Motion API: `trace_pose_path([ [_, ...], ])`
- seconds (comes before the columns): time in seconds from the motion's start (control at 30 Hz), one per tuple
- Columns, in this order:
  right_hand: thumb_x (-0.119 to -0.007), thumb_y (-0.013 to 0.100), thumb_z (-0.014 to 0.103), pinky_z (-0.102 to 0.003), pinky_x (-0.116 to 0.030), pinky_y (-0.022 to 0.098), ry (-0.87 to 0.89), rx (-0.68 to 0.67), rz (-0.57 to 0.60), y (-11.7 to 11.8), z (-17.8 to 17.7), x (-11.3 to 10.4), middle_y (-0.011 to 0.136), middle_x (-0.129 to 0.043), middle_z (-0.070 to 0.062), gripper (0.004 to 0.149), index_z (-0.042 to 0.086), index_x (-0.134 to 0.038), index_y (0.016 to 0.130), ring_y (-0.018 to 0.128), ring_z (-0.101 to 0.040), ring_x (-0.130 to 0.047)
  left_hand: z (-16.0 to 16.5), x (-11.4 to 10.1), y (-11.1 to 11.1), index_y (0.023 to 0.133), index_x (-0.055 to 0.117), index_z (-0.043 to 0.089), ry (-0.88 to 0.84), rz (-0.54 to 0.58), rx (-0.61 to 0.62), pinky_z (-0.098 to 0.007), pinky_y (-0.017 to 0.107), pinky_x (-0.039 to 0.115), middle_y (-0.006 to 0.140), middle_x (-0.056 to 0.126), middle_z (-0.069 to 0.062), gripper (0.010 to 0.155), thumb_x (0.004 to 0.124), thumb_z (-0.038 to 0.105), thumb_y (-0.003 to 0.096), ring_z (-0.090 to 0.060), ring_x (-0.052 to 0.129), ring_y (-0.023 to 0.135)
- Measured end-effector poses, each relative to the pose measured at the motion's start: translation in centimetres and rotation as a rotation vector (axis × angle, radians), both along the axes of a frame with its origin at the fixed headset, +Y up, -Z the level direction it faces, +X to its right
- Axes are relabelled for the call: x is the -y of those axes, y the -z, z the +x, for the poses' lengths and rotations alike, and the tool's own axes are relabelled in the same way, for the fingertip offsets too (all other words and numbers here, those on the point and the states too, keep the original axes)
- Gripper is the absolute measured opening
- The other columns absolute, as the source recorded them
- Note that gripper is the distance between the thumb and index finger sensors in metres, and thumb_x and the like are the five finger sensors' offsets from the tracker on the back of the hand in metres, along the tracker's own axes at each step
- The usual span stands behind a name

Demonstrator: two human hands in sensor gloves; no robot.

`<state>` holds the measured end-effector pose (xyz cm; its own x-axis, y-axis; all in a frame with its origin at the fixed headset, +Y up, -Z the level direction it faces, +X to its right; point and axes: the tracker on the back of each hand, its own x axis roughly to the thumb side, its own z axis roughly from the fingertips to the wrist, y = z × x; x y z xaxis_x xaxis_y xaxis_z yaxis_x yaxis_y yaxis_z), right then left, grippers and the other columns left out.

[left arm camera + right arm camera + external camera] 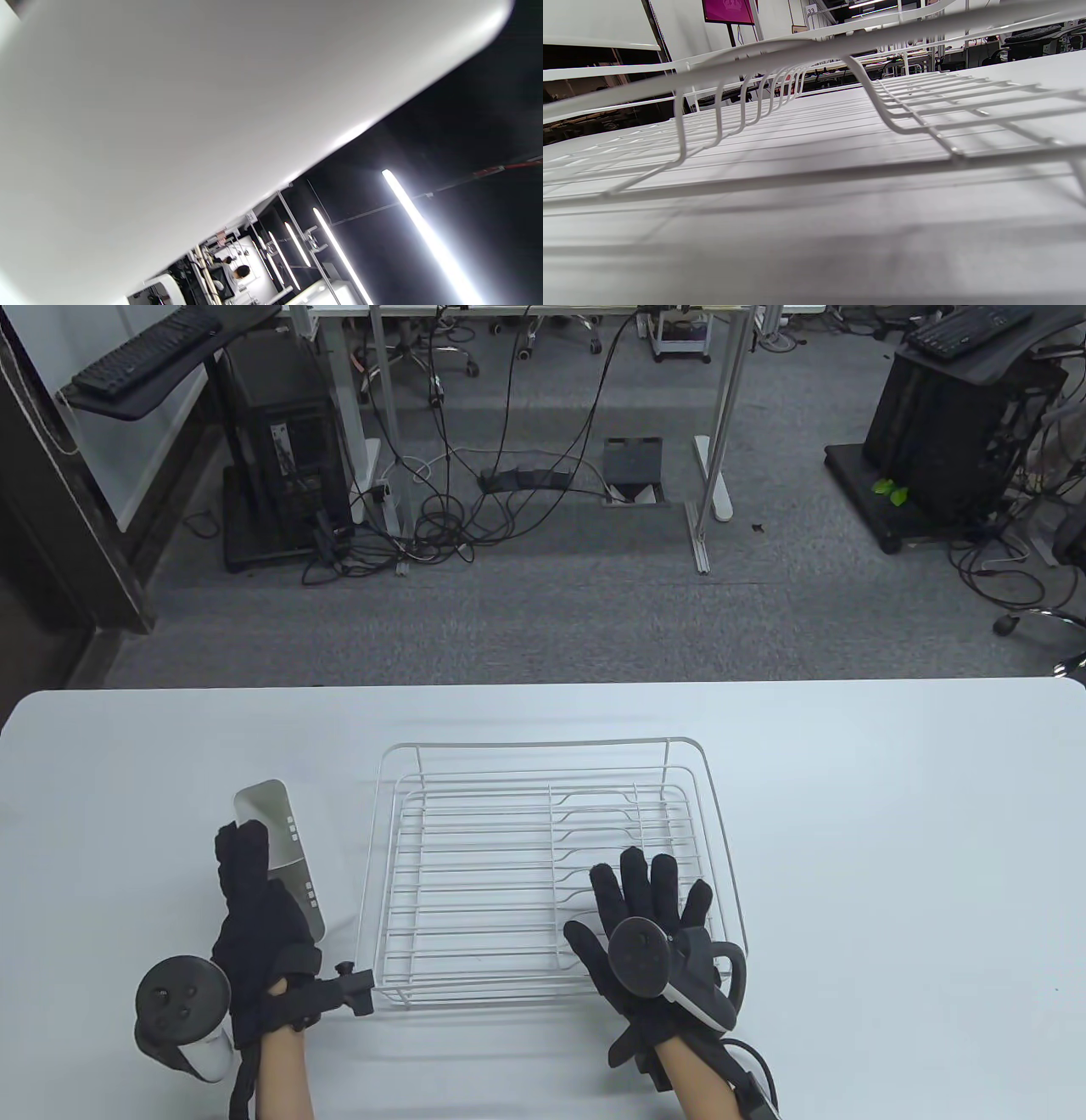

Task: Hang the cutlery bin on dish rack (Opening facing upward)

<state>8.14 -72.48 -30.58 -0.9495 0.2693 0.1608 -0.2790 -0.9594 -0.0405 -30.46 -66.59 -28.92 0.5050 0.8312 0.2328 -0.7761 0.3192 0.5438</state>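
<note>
The white cutlery bin [284, 831] lies on its side on the table, just left of the white wire dish rack [543, 745]. My left hand [244, 857] lies along the bin's left side and grips it. The bin's smooth wall [169, 106] fills most of the left wrist view. My right hand [646, 891] rests flat with its fingers spread on the near right part of the rack and holds nothing. The right wrist view looks low across the rack's wires [882, 110]; no fingers show there.
The white table [891, 814] stretches to the right of the rack and behind it. Its far edge runs across the middle of the table view. Beyond it is grey carpet with desks, cables and computer stands.
</note>
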Motion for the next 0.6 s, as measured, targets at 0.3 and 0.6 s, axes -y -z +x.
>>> trace_pose_path([
  [0.3,-0.049,0.057,0.065,-0.066,-0.005,0.065,0.001,-0.001,-0.003,0.0,0.0,0.0,0.119,-0.029,-0.013,0.072,0.022,-0.041,0.113,0.108,-0.041,-0.018,5.9,-1.7,1.4,0.112,0.054,0.032,0.047,-0.001,0.167,-0.056,0.061,0.074,0.119,0.045,-0.011,0.057,0.061,0.019,0.0575,-0.045,0.077,0.096],
  [0.6,-0.049,0.057,0.065,-0.066,-0.005,0.065,0.003,-0.001,-0.004,0.0,0.0,0.0,0.119,-0.029,-0.014,0.072,0.022,-0.041,0.113,0.108,-0.041,-0.018,11.2,-2.0,1.3,0.113,0.053,0.032,0.135,0.003,0.263,-0.056,0.061,0.075,0.119,0.045,-0.011,0.057,0.06,0.02,0.0578,-0.045,0.077,0.096],
])
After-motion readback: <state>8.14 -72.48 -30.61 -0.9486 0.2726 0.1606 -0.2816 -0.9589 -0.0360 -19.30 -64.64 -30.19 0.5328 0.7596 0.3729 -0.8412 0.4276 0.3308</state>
